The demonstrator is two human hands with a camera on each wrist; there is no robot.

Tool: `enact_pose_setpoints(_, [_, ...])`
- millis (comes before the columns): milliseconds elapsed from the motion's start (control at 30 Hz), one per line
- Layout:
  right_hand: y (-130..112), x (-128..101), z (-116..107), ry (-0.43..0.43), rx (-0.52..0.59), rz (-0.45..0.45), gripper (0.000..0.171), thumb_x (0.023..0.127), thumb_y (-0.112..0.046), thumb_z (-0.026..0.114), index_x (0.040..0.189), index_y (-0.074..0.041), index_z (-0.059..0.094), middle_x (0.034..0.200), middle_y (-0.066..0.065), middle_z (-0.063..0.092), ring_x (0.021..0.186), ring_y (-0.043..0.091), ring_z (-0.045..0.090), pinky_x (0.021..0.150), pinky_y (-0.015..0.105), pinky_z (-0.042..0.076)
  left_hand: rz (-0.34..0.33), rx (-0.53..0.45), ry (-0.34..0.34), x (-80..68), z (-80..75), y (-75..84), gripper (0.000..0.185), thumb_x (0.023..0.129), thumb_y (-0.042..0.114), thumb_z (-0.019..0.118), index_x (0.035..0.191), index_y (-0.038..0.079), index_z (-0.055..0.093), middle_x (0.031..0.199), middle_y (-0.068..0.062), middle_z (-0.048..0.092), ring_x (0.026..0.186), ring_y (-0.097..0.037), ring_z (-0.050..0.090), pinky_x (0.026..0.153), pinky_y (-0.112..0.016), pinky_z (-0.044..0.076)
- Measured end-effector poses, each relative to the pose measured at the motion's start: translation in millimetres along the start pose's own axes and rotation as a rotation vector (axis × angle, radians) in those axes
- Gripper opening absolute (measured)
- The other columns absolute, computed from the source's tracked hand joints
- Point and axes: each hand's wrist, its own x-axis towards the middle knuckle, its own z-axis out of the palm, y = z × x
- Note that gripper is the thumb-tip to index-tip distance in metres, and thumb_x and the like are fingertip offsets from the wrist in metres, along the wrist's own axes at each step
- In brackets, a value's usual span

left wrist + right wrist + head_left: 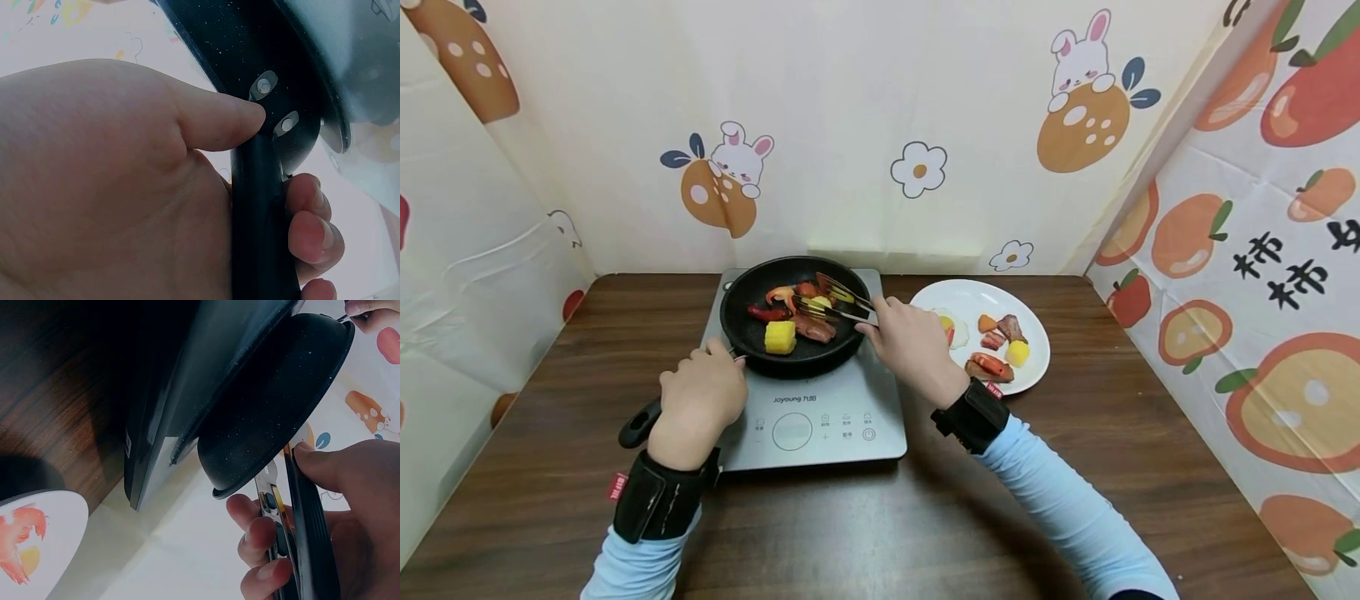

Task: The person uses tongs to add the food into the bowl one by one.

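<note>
So there's a black frying pan (pixel 793 317) sitting on a grey induction cooker (pixel 820 408), which is on a dark wooden table (pixel 1075 467). The left hand (pixel 700 404) is wrapped around the pan's handle (pixel 640 425) at the near-left of the pan; from the left wrist view you can see the thumb (pixel 219 122) pressed up by the two rivets and the fingers (pixel 312 231) curled round the other side, so that grip is properly tight.

The right hand (pixel 910 342) is at the pan's right rim, clamped on a pair of tongs (pixel 838 302) with the tips reaching in over the food. The right wrist view shows the fingers (pixel 259 537) and thumb squeezing the two arms close together. Can't tell for sure if the tips actually have a piece pinched.

Inside the pan: a yellow corn chunk (pixel 780 337) near the front, a shrimp (pixel 780 295) further back, a red pepper bit (pixel 767 314) and a brownish meat piece (pixel 814 328).

Just right of the pan there's a white plate (pixel 977 296) with more food bits on it, touching nothing else.
</note>
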Motion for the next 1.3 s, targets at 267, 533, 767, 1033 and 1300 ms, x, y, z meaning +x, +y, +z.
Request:
enact_pose_setpoints(267, [0.6, -0.2, 2.5, -0.007, 0.007, 0.026, 0.036, 0.102, -0.043, 0.06, 0.109, -0.007, 0.063, 0.08, 0.006, 0.061, 0.059, 0.021, 0.055, 0.048, 0.034, 0.039, 0.003, 0.009, -0.005, 0.4, -1.4, -0.3, 0.044, 0.111, 0.023, 0.033, 0.118, -0.02, 0.039, 0.11, -0.042, 0.054, 0.103, -0.055, 0.059, 0.089, -0.064, 0.045])
enact_pose_setpoints(533, [0.7, -0.6, 1.4, -0.039, 0.05, 0.067, 0.038, 0.102, -0.044, 0.06, 0.107, -0.007, 0.064, 0.079, 0.005, 0.061, 0.058, 0.019, 0.053, 0.047, 0.03, 0.033, -0.005, 0.006, -0.013, 1.2, -1.3, -1.1, 0.045, 0.111, 0.024, 0.032, 0.12, -0.02, 0.039, 0.111, -0.042, 0.054, 0.104, -0.055, 0.059, 0.09, -0.065, 0.045])
enact_pose_setpoints(767, [2.4, -5.5, -2.4, -0.056, 0.081, 0.108, 0.04, 0.102, -0.045, 0.06, 0.117, -0.008, 0.065, 0.084, 0.004, 0.064, 0.06, 0.018, 0.053, 0.048, 0.03, 0.033, -0.001, 0.009, -0.017, 1.2, -1.8, -1.1, 0.045, 0.111, 0.024, 0.032, 0.12, -0.02, 0.038, 0.111, -0.042, 0.054, 0.104, -0.056, 0.059, 0.09, -0.065, 0.045])
enact_pose_setpoints(1033, [11.9, -15.9, -4.2, -0.032, 0.148, 0.159, 0.045, 0.102, -0.046, 0.06, 0.129, -0.01, 0.063, 0.1, 0.007, 0.073, 0.073, 0.024, 0.066, 0.058, 0.039, 0.049, 0.0, 0.008, -0.017, 0.8, -0.8, -1.3, 0.045, 0.111, 0.024, 0.032, 0.12, -0.02, 0.039, 0.11, -0.041, 0.054, 0.103, -0.055, 0.059, 0.089, -0.065, 0.045])
enact_pose_setpoints(1300, [35.8, -32.6, -9.2, 0.02, 0.148, 0.217, 0.042, 0.1, -0.045, 0.063, 0.126, -0.013, 0.064, 0.094, 0.007, 0.072, 0.07, 0.025, 0.063, 0.054, 0.038, 0.044, 0.005, 0.011, -0.009, 1.8, -0.7, -1.6, 0.045, 0.111, 0.024, 0.033, 0.119, -0.02, 0.039, 0.109, -0.042, 0.054, 0.103, -0.056, 0.059, 0.089, -0.065, 0.045])
